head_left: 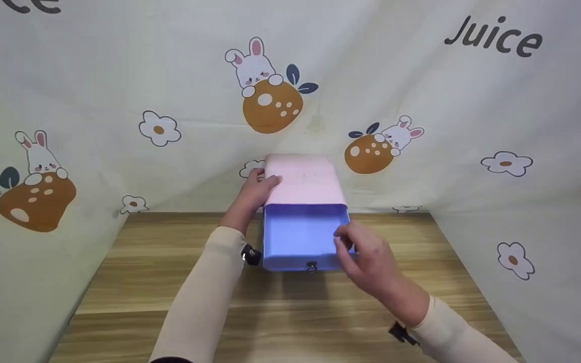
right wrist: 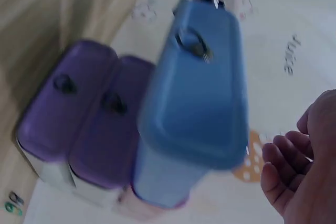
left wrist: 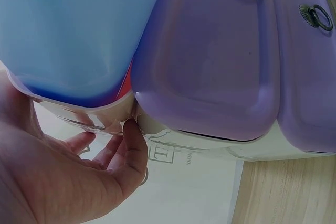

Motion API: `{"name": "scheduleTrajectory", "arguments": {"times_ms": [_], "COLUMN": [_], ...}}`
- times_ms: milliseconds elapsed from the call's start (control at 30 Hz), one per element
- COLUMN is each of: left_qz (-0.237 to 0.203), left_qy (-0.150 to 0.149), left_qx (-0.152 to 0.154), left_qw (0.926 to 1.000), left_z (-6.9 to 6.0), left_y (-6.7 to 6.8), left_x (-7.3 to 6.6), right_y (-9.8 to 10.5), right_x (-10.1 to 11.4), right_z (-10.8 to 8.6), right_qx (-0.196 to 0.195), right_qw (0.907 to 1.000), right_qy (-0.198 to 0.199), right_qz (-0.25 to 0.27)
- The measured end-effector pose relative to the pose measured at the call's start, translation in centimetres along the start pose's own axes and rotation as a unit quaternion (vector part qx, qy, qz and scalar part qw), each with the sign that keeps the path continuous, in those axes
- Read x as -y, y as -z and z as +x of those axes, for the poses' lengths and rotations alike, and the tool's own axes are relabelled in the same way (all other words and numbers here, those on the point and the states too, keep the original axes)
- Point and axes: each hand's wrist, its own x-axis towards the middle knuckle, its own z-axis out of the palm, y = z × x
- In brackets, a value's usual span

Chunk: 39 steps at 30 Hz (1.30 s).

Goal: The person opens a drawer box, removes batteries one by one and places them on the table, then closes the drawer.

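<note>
A small drawer cabinet with a pink top stands against the back of the table. Its top blue drawer is pulled far out, and a small ring handle sits on its front. Below, an upper purple drawer and a lower purple drawer are closed. My left hand holds the cabinet's left side, thumb on the pink top and fingers bent against the side. Near the blue drawer's right front corner, my right hand has loosely curled fingers and holds nothing; the right wrist view shows it apart from the drawer.
The wooden tabletop extends around the cabinet. A printed cloth with rabbits, oranges and flowers hangs behind and at both sides. A red sliver shows beside the blue drawer in the left wrist view.
</note>
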Motion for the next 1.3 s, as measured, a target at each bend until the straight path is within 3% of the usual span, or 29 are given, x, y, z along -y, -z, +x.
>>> {"name": "scheduleTrajectory", "arguments": {"times_ms": [200,333,733,1067,1300], "left_qz": [0.003,0.002,0.009,-0.018,-0.013], "left_qy": [0.004,0.007,0.012,-0.006,-0.003], "left_qx": [0.0,0.003,0.006,0.007,0.007], "left_qw": [1.0,1.0,0.9999,0.9998,0.9999], "left_z": [0.0,0.0,0.1,-0.1,-0.1], "left_y": [0.1,0.1,0.1,0.0,0.1], "left_x": [-0.2,-0.1,0.2,0.2,0.2], "right_y": [-2.5,-3.6,-5.2,-5.5,-6.1], "right_x": [1.3,1.5,1.2,1.1,1.3], "right_z": [-2.4,-3.8,-6.7,-7.2,-7.3], "right_qx": [0.02,0.021,0.05,0.063,0.059], "right_qw": [0.9946,0.99,0.9945,0.9933,0.9943], "right_qy": [0.099,0.133,0.081,0.075,0.062], "right_qz": [-0.024,-0.041,-0.045,-0.061,-0.064]}}
